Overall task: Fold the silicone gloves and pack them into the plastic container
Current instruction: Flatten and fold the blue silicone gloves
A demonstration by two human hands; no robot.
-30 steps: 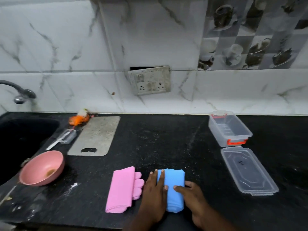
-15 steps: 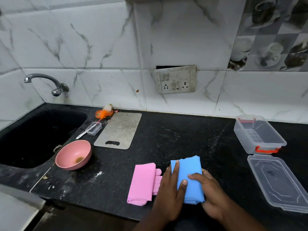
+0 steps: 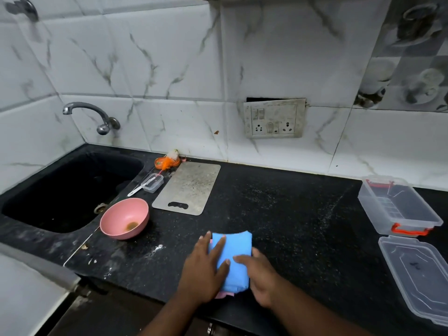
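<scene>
Currently we press both hands, left (image 3: 206, 267) and right (image 3: 263, 275), flat with fingers spread on the folded blue glove (image 3: 236, 251) stacked over the pink glove (image 3: 224, 295) on the tabletop (image 3: 291, 226), open container (image 3: 397, 207) and lid (image 3: 419, 275) well apart.

I see a black counter (image 3: 278, 214) with a black sink (image 3: 70, 190) sunk into its left end, a tap (image 3: 92, 115) on the wall above. A pink bowl (image 3: 124, 218) sits by the sink's front right corner. A steel board (image 3: 188, 187) lies towards the back edge, a small clear tub (image 3: 152, 182) just left of it. A socket plate (image 3: 274, 118) hangs on the tiles.
</scene>
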